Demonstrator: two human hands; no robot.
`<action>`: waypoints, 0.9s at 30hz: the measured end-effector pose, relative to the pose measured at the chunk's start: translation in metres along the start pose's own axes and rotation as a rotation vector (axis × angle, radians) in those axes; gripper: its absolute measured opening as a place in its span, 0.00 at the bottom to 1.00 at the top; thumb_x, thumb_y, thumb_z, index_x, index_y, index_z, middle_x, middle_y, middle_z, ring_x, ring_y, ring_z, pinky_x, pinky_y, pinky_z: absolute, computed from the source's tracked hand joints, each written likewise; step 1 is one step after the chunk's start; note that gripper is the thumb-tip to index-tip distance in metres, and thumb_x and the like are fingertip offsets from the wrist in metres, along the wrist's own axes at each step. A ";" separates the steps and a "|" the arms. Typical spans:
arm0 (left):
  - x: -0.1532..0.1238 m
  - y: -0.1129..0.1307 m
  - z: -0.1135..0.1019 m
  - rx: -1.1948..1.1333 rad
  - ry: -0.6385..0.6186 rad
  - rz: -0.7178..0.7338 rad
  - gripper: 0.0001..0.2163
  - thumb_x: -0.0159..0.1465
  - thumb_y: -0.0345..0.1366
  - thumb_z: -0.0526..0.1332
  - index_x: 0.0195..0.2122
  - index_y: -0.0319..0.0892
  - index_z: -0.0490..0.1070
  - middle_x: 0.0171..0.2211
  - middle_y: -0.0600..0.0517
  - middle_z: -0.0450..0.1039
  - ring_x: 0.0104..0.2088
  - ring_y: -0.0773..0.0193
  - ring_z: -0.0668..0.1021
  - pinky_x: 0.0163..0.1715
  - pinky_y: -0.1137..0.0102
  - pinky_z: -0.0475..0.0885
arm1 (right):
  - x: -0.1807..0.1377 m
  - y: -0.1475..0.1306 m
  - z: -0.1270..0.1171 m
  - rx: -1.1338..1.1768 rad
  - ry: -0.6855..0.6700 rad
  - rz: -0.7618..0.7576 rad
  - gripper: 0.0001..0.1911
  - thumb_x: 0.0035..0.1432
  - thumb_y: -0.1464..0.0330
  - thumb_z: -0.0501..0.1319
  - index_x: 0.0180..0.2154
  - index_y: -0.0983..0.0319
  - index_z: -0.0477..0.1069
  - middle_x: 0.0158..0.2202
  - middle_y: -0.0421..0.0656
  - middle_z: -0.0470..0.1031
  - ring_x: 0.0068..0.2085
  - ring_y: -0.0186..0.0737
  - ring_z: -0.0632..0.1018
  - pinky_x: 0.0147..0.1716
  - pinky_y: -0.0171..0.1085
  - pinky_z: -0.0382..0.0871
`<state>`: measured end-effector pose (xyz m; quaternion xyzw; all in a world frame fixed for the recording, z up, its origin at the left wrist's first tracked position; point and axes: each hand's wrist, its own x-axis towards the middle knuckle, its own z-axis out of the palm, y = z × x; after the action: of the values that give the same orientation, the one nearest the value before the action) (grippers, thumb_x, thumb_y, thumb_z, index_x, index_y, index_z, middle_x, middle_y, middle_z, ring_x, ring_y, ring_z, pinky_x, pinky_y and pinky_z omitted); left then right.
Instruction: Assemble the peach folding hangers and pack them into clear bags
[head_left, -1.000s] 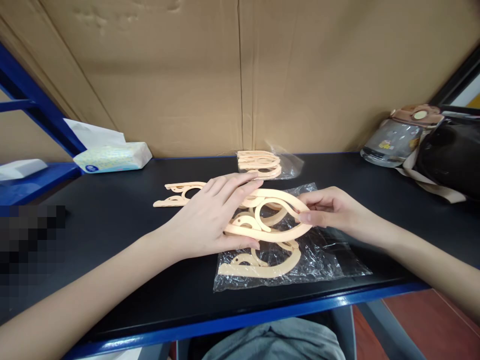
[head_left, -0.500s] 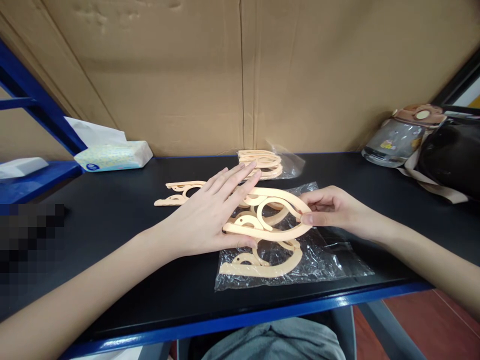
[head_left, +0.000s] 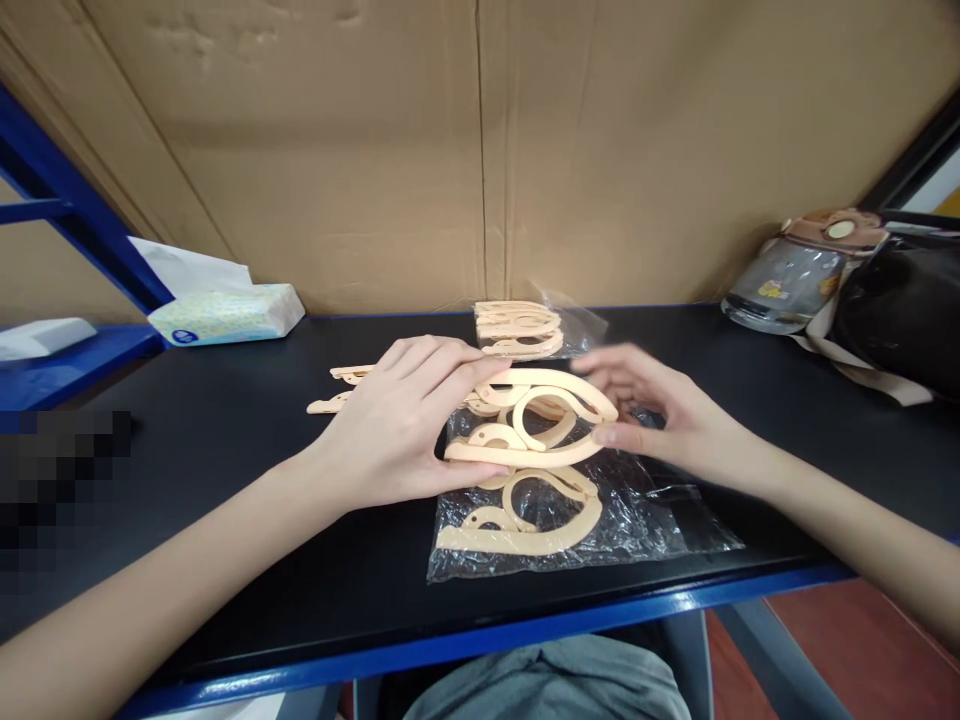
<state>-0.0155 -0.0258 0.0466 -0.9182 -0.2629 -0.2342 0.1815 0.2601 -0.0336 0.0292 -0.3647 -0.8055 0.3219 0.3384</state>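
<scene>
My left hand [head_left: 409,425] grips the left end of a beige folding hanger [head_left: 555,457], its thumb on the lower arm and its fingers over the upper arm. The hanger is folded and held above a clear plastic bag [head_left: 645,530]. My right hand [head_left: 649,400] is at the hanger's right tip, thumb against or very near it, other fingers spread and slightly blurred. Another folded hanger [head_left: 547,540] lies in or on the bag, below the held one. Left of my left hand, the ends of more hangers [head_left: 326,406] show; the rest is hidden.
Several beige hangers [head_left: 517,322] are stacked at the back beside clear plastic [head_left: 589,330]. A tissue pack [head_left: 232,315] stands back left. At the right are a clear bottle [head_left: 787,280] with a brown lid and a black bag [head_left: 907,310]. Cardboard [head_left: 337,150] walls the black table's back.
My right hand's fingers have opened and lifted from the hanger's right tip. My left hand's fingers have drawn in from lying stretched out to bending around the hanger.
</scene>
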 end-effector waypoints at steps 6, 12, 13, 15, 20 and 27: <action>0.003 0.020 0.003 -0.074 0.036 -0.113 0.30 0.58 0.53 0.64 0.53 0.38 0.64 0.48 0.43 0.72 0.47 0.52 0.72 0.46 0.59 0.65 | -0.005 -0.007 0.008 -0.509 0.077 -0.431 0.43 0.52 0.58 0.68 0.63 0.57 0.51 0.59 0.50 0.64 0.59 0.48 0.66 0.57 0.47 0.61; 0.006 0.028 0.004 -0.114 0.007 -0.131 0.31 0.57 0.54 0.64 0.54 0.37 0.64 0.48 0.42 0.71 0.48 0.50 0.72 0.48 0.57 0.66 | -0.005 -0.010 0.011 -0.551 0.043 -0.438 0.41 0.54 0.57 0.67 0.64 0.57 0.51 0.59 0.50 0.64 0.60 0.47 0.66 0.57 0.46 0.63; 0.005 0.027 0.004 -0.148 -0.031 -0.144 0.33 0.58 0.55 0.63 0.56 0.37 0.62 0.50 0.42 0.70 0.50 0.49 0.71 0.49 0.56 0.66 | -0.004 -0.010 0.010 -0.544 0.035 -0.426 0.41 0.55 0.58 0.66 0.64 0.58 0.51 0.59 0.49 0.64 0.60 0.47 0.66 0.58 0.46 0.63; 0.004 0.023 0.003 -0.262 -0.153 -0.190 0.37 0.59 0.56 0.62 0.63 0.40 0.54 0.59 0.41 0.63 0.57 0.48 0.67 0.55 0.55 0.64 | -0.003 -0.010 0.003 -0.536 0.016 -0.380 0.39 0.55 0.59 0.66 0.63 0.58 0.52 0.60 0.49 0.64 0.60 0.48 0.66 0.58 0.47 0.62; -0.005 0.000 -0.007 -0.535 -0.537 -0.294 0.44 0.61 0.53 0.62 0.69 0.50 0.34 0.70 0.48 0.39 0.68 0.50 0.51 0.64 0.53 0.54 | -0.008 -0.004 -0.044 -0.473 0.014 -0.096 0.45 0.50 0.56 0.68 0.64 0.56 0.50 0.59 0.48 0.66 0.59 0.53 0.69 0.58 0.51 0.65; -0.009 -0.022 -0.015 -0.706 -0.764 -0.244 0.39 0.59 0.48 0.66 0.67 0.61 0.45 0.70 0.56 0.41 0.68 0.54 0.51 0.66 0.58 0.51 | -0.030 0.013 -0.101 -0.439 -0.197 0.223 0.53 0.47 0.55 0.69 0.68 0.49 0.41 0.55 0.46 0.72 0.48 0.55 0.78 0.43 0.46 0.78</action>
<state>-0.0398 -0.0186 0.0586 -0.9059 -0.3203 0.0233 -0.2759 0.3586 -0.0229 0.0665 -0.4829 -0.8399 0.2085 0.1335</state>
